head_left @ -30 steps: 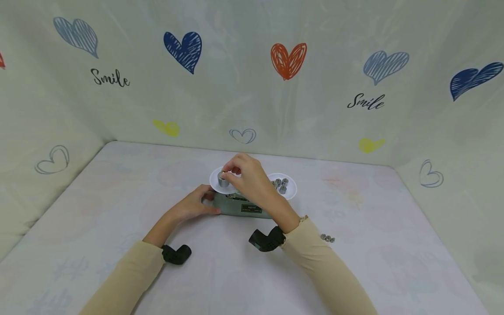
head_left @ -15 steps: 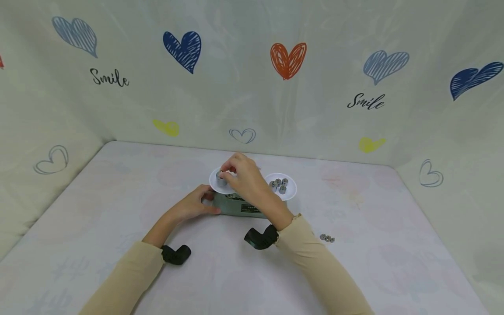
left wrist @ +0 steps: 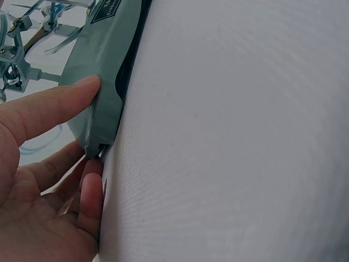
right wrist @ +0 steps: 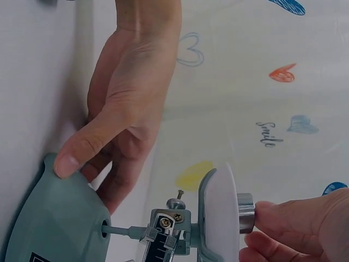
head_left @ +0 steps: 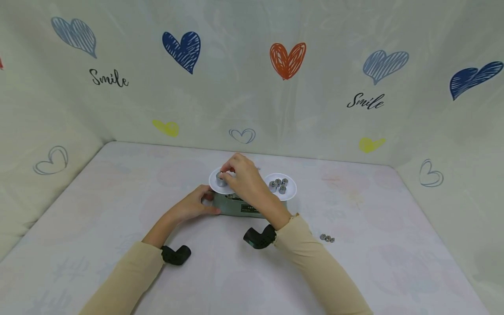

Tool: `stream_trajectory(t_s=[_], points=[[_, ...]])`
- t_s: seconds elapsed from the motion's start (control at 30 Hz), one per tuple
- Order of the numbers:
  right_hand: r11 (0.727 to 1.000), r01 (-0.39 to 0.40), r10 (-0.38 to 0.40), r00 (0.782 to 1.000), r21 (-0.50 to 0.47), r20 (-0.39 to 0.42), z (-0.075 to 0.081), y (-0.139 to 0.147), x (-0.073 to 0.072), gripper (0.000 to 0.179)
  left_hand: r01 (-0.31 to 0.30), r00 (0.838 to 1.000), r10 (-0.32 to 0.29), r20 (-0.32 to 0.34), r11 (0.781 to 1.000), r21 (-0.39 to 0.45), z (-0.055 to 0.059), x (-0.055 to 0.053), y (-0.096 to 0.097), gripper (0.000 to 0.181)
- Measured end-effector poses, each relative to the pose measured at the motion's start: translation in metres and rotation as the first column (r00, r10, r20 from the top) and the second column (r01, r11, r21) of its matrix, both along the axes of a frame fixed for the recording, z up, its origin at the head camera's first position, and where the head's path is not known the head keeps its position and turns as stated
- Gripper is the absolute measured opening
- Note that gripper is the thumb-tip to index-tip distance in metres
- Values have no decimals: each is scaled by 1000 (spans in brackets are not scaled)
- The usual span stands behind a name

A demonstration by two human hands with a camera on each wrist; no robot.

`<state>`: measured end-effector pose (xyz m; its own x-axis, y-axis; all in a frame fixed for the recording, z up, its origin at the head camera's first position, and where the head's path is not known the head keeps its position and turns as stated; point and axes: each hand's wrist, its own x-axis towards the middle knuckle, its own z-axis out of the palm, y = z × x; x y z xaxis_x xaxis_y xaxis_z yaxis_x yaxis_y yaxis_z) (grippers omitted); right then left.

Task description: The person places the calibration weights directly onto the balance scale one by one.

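Note:
A green balance scale point(head_left: 232, 208) with two white pans stands near the middle of the table. My left hand point(head_left: 194, 202) grips the left end of its base, thumb on the front face in the left wrist view and fingers behind. Over the left pan point(head_left: 213, 185), my right hand point(head_left: 246, 179) pinches the top of a cylindrical metal weight point(head_left: 220, 180). The right wrist view shows this weight point(right wrist: 246, 213) against the pan face, thumb at its end. Several smaller metal weights point(head_left: 282, 189) stand on the right pan point(head_left: 292, 192).
A short row of small metal weights point(head_left: 328, 238) lies on the white table point(head_left: 220, 280), right of the scale. A metal beam and adjusting screw point(right wrist: 176, 204) show beneath the pan in the right wrist view. A heart-printed curtain point(head_left: 236, 100) closes off the back.
My right hand has shifted slightly left with the weight on the left pan, uncovering more of the right pan. The left hand keeps its hold on the scale's base.

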<state>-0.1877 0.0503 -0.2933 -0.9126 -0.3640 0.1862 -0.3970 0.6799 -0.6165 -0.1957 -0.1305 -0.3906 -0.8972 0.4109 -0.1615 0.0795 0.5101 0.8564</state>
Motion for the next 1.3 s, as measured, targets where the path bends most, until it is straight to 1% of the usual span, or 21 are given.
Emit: stream_trajectory(t_s=[0.13, 0.3, 0.63, 0.83, 1.23, 1.3], points=[[1000, 4, -4, 1000, 0, 0, 0, 0, 0, 17, -3, 1000, 3, 3, 1000, 7, 0, 0, 0, 70], [1000, 10, -10, 1000, 6, 7, 0, 0, 0, 17, 12, 1000, -12, -14, 1000, 27, -1, 0, -1, 68], [1000, 20, -20, 999, 14, 42, 2, -1, 0, 19, 14, 1000, -14, -11, 1000, 19, 0, 0, 0, 69], [999, 21, -22, 999, 27, 48, 3, -1, 1, 20, 19, 1000, -18, -9, 999, 28, 1, 1, 0, 68], [1000, 1, -2, 1000, 29, 3, 8, 0, 4, 22, 6, 1000, -6, 16, 1000, 22, 0, 1, -1, 70], [1000, 3, -3, 1000, 23, -3, 10, 1, 6, 23, 15, 1000, -16, 5, 999, 29, 0, 0, -1, 70]])
